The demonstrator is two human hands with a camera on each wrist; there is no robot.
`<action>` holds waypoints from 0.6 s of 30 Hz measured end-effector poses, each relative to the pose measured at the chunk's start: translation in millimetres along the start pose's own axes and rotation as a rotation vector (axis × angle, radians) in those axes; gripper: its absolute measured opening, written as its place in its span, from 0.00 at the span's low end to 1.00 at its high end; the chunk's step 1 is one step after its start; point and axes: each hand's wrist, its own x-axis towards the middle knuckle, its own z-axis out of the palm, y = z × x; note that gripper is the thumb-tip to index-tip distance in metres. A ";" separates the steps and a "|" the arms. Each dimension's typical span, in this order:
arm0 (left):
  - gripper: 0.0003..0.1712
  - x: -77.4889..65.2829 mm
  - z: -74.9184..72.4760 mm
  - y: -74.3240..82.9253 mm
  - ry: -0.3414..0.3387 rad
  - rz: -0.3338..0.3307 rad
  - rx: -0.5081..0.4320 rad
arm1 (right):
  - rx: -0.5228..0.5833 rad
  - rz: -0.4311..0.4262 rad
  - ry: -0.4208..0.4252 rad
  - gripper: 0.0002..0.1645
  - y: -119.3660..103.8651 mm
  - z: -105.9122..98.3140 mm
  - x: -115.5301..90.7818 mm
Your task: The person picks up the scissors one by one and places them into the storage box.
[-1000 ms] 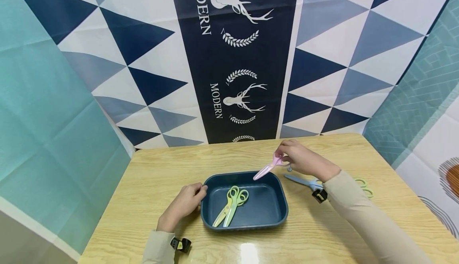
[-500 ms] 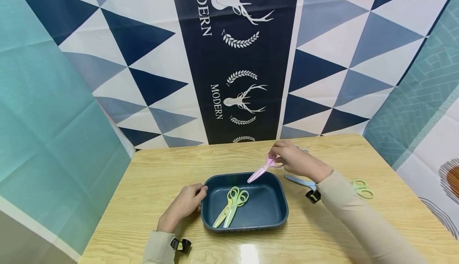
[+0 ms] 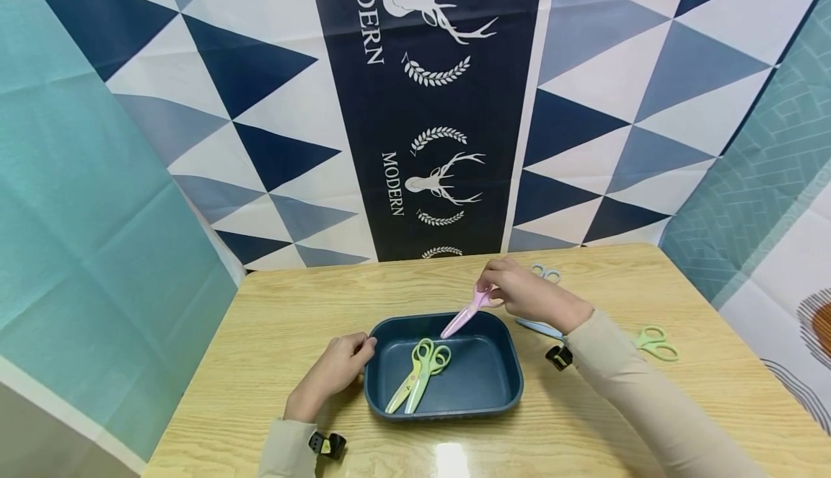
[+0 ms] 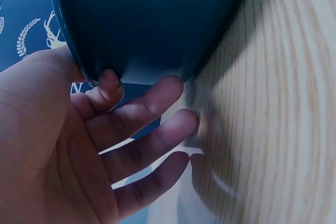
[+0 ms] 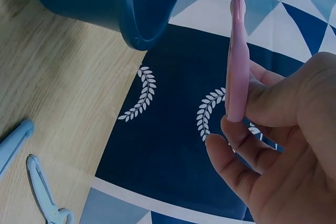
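Note:
A dark blue rectangular bin (image 3: pixel 448 413) stands on the table, with green scissors (image 3: pixel 422 373) and yellow scissors (image 3: pixel 399 395) lying crossed in its left half. At the bin's left rim, my left hand (image 3: pixel 334 366) pinches the edge between thumb and index finger; the left wrist view shows its other fingers (image 4: pixel 157 135) spread beside the wall. My right hand (image 3: pixel 526 289) holds pink scissors (image 3: pixel 464 316) by the handle, thumb against fingers. Their blades point down and left over the bin's back right part. From the right wrist, the pink handle (image 5: pixel 239 77) appears edge-on.
Right of the bin lie blue scissors (image 3: pixel 540 329), partly behind the right sleeve. Another pair of blue scissors (image 3: pixel 545 273) shows its handles behind the right hand. Green scissors (image 3: pixel 657 343) rest farther right on the wooden table (image 3: pixel 286 305). A patterned cloth (image 3: pixel 448 103) hangs behind.
My right hand has moved left and slightly down, bringing the pink scissors from the bin's back right rim farther over its inside. The left hand and bin have stayed in place.

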 end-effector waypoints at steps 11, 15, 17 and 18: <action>0.22 -0.8 0.1 0.4 -0.002 -0.004 0.005 | -0.002 -0.049 -0.010 0.14 -10.3 4.1 6.3; 0.22 -0.3 0.1 0.2 0.000 -0.002 0.011 | -0.012 -0.065 -0.016 0.12 -14.9 2.2 10.7; 0.22 -0.1 0.2 0.2 0.002 -0.003 0.009 | -0.014 -0.075 -0.017 0.12 -16.5 1.6 13.0; 0.22 0.0 0.3 0.1 0.001 -0.004 0.008 | -0.014 -0.080 -0.019 0.13 -17.3 1.4 14.2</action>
